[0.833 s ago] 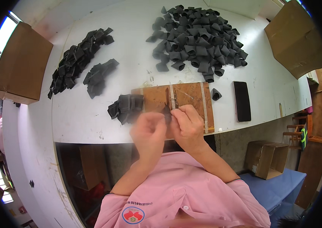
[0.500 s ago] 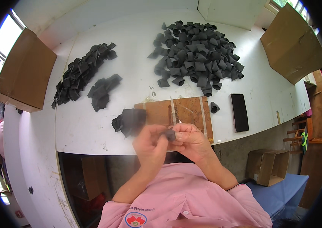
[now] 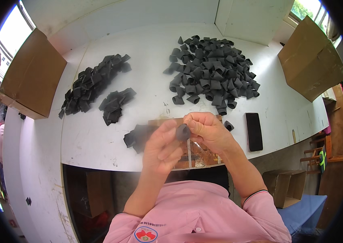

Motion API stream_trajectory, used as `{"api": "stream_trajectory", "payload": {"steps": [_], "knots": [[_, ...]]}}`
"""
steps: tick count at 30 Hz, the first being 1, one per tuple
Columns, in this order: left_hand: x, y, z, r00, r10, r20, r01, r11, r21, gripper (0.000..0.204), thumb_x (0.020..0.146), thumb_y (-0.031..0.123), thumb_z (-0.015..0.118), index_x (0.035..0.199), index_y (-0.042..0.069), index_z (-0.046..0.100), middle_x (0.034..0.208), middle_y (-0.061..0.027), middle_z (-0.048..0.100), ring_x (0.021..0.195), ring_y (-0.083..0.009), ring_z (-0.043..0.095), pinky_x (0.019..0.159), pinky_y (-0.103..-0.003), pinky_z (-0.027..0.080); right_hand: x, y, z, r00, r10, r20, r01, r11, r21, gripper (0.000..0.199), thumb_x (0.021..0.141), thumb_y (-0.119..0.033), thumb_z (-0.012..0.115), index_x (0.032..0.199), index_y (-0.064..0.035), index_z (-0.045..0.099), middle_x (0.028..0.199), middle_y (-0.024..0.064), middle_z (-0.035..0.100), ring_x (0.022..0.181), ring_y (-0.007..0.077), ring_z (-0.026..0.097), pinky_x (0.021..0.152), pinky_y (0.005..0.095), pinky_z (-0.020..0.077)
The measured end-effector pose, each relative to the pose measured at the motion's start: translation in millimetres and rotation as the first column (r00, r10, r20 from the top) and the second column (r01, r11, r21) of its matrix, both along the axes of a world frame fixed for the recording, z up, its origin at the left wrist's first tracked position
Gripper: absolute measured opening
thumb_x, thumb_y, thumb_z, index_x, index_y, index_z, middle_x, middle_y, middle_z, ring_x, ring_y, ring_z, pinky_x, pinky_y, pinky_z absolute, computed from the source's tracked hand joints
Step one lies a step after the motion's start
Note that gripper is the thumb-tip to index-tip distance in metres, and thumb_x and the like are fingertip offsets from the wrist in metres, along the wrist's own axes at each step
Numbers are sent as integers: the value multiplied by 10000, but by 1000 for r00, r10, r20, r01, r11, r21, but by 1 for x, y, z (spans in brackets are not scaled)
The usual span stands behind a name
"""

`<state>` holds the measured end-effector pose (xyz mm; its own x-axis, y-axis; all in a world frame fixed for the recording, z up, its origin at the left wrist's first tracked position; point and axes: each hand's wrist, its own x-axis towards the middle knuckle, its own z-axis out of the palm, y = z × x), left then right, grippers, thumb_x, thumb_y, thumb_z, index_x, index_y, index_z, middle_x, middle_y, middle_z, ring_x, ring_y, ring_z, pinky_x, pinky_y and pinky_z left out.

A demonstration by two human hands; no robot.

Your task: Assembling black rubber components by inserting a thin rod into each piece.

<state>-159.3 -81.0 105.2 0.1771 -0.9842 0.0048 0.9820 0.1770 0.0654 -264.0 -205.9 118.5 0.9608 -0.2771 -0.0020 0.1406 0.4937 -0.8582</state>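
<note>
Between my hands is a small dark grey rolled piece [image 3: 182,132], its round opening facing me. My right hand [image 3: 206,128] pinches its right side with thumb and fingers. My left hand [image 3: 164,146] is at its left side, fingers bent; motion blur softens its outline, and the thumb and index finger reach to the piece. Both hands are over a brown board [image 3: 193,156] with pale strips at the table's front edge. Just left of my left hand, flat dark pieces [image 3: 135,137] lie in a small stack, partly covered by the hand.
A large heap of rolled dark pieces [image 3: 216,71] lies at the back. Flat pieces form a long pile [image 3: 92,83] and a smaller pile [image 3: 115,105] on the left. One rolled piece [image 3: 229,126] and a black phone [image 3: 254,131] lie right. Cardboard boxes [image 3: 33,75] [image 3: 311,58] stand on both sides.
Both hands have risen away from me with the piece, which now shows its round opening. The left fingers have loosened from their curl. The whole view has shifted slightly.
</note>
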Motion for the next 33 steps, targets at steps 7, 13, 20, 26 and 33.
{"api": "stream_trajectory", "payload": {"steps": [7, 13, 20, 26, 33], "knots": [[10, -5, 21, 958, -27, -285, 93, 970, 223, 157, 888, 75, 405, 986, 18, 514, 664, -15, 511, 316, -60, 272, 328, -197, 222, 7, -8, 21, 996, -7, -94, -2, 996, -89, 235, 882, -239, 521, 726, -62, 523, 634, -68, 395, 529, 27, 286, 452, 162, 238], [-7, 1, 8, 969, 30, 246, -103, 952, 289, 156, 831, 55, 507, 986, 31, 503, 750, -29, 554, 396, -42, 344, 359, -175, 259, -4, 1, 6, 991, -66, -119, 42, 980, -193, 236, 890, -238, 510, 738, -58, 525, 637, -63, 406, 536, 28, 306, 456, 171, 255], [-1, -13, 29, -308, 180, 934, -609, 717, -339, 413, 729, -10, 581, 1131, 1, 489, 901, -88, 589, 855, -178, 555, 708, -270, 456, -19, 14, 14, 786, -527, 324, 519, 276, -809, 221, 716, -119, 660, 872, -9, 549, 811, 102, 522, 651, 207, 528, 537, 287, 440], [-3, -10, 27, -84, 271, 959, -639, 724, -261, 87, 772, 20, 613, 841, -27, 588, 830, -107, 585, 766, -178, 542, 720, -270, 435, -13, 26, 17, 791, -442, 422, 476, 13, -879, 322, 656, -145, 709, 907, -19, 552, 816, 81, 521, 679, 222, 540, 542, 301, 465], [-6, -3, 19, 430, 408, 806, -635, 771, -51, 76, 838, 60, 546, 848, -15, 550, 825, -96, 567, 806, -170, 514, 753, -281, 411, -7, 21, 21, 773, -370, 515, 480, -189, -857, 158, 610, -25, 629, 757, -1, 577, 707, 57, 506, 618, 193, 497, 482, 282, 420]]}}
